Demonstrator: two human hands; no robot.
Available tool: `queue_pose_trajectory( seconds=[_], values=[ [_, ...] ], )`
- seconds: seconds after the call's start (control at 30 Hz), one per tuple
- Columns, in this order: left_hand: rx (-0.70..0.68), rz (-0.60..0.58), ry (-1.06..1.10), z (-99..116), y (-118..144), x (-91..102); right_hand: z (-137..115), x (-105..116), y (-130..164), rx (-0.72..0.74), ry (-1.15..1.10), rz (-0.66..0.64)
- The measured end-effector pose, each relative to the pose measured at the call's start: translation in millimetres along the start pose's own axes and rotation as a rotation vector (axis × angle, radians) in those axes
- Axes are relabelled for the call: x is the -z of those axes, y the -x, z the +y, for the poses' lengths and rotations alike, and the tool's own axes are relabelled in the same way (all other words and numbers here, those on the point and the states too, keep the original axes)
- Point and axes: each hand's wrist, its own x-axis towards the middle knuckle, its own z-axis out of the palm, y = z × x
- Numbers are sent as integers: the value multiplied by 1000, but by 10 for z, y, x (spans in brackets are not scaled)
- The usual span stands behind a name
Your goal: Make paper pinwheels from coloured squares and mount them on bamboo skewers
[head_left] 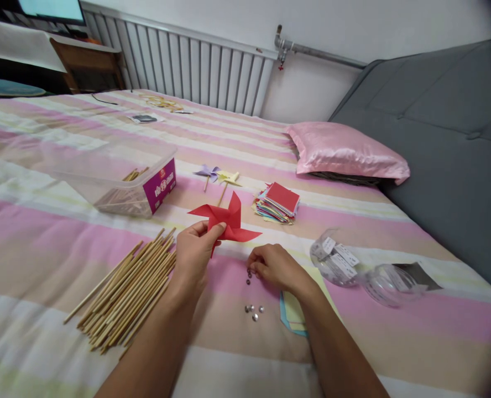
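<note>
My left hand (196,251) pinches the centre of a red paper pinwheel (226,221) and holds it just above the striped bed cover. My right hand (276,266) rests on the cover to its right, fingertips curled down at a few small metal pins (249,275). More of these pins (254,311) lie loose nearer to me. A pile of wooden sticks (127,287) lies to the left of my left forearm. Sheets of coloured paper (292,315) lie under my right wrist.
A clear plastic box (119,174) with sticks stands at the left. Two finished pinwheels (218,177), a stack of coloured paper squares (277,203), two clear containers (337,260), a pink pillow (345,150) and a grey headboard (448,132) are around.
</note>
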Motion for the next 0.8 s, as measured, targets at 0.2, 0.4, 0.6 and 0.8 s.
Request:
queue_pose_trajectory(
  seconds=[0.2,0.4,0.6,0.8],
  values=[
    [16,-2,8,6,-2,-11,10,-41,-1,50,12,-36],
    [12,-7,22,-2,9,5,-21,-70,-29,5,77,-18],
    [20,-5,31,18,16,-10,-25,-93,-48,5,106,55],
    [16,3,9,13,3,-18,22,-124,-64,-68,148,113]
  ],
)
